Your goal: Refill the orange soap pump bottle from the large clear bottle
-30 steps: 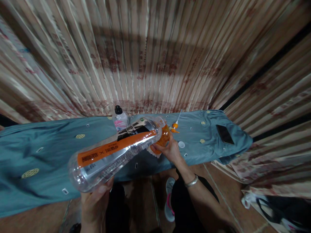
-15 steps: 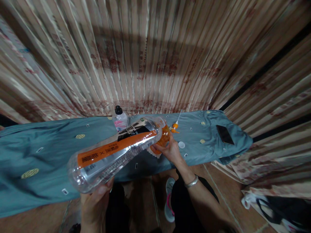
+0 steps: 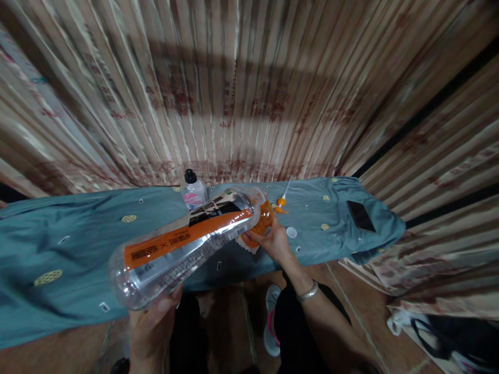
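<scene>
My left hand [image 3: 156, 317] grips the base of a large clear bottle [image 3: 183, 244] with an orange and silver label. The bottle is tilted, its neck pointing to the right and meeting the top of an orange bottle [image 3: 262, 223]. My right hand [image 3: 276, 241] is wrapped round that orange bottle, which stands over the cloth-covered surface. An orange pump head [image 3: 281, 201] with a pale tube lies beyond my right hand. A round white cap [image 3: 291, 231] lies just right of it.
A small bottle with a black cap [image 3: 194, 193] stands behind the large bottle. On the right of the teal cloth [image 3: 89, 234] lies a dark phone [image 3: 362, 216]. Pleated curtains [image 3: 234, 93] rise behind, and a black bag [image 3: 460, 332] is at the lower right.
</scene>
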Tool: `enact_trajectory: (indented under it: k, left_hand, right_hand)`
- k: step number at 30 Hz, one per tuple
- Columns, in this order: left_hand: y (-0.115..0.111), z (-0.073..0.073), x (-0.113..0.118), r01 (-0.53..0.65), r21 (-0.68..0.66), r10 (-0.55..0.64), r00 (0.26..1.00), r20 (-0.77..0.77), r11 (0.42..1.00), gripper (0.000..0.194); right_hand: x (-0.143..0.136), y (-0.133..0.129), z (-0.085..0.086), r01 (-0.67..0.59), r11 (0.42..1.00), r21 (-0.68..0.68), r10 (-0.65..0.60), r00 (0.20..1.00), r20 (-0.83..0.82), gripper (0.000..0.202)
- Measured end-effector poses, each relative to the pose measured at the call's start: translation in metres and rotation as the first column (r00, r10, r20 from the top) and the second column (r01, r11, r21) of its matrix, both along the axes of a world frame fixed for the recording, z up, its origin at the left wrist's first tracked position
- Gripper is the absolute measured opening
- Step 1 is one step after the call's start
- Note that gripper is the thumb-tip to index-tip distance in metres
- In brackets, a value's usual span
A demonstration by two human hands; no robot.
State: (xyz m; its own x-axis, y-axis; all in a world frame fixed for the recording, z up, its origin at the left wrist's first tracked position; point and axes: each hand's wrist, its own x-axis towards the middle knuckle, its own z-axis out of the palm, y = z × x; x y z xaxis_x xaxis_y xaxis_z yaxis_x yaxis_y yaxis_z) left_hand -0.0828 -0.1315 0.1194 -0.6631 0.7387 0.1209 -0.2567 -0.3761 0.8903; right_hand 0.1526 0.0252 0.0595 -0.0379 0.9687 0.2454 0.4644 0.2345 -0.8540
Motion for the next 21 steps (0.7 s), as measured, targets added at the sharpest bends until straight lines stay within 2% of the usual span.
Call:
enact_trajectory:
  k: [5,8,18,21]
  left_hand:
    - [0.004,0.013,0.010,-0.074,-0.002,0.075,0.997,0.013,0.997,0.057]
    - [0.005,0.015,0.011,-0.078,-0.007,0.078,0.997,0.017,0.997,0.057]
    - [0.001,0.000,0.002,-0.032,-0.001,0.032,0.999,-0.022,0.999,0.047]
    - [-0.003,-0.007,-0.002,0.003,-0.007,-0.003,1.000,0.004,1.000,0.046]
  right_hand:
    - [0.000,0.000,0.000,-0.002,1.000,0.005,0.002,1.000,0.008,0.073]
    - [0.000,-0.001,0.000,-0.005,1.000,-0.005,0.005,1.000,0.014,0.071]
    - [0.001,0.000,-0.002,-0.025,1.000,0.018,0.025,1.000,-0.015,0.067]
    - [0.001,0.000,-0.004,-0.019,1.000,0.010,0.019,1.000,-0.006,0.072]
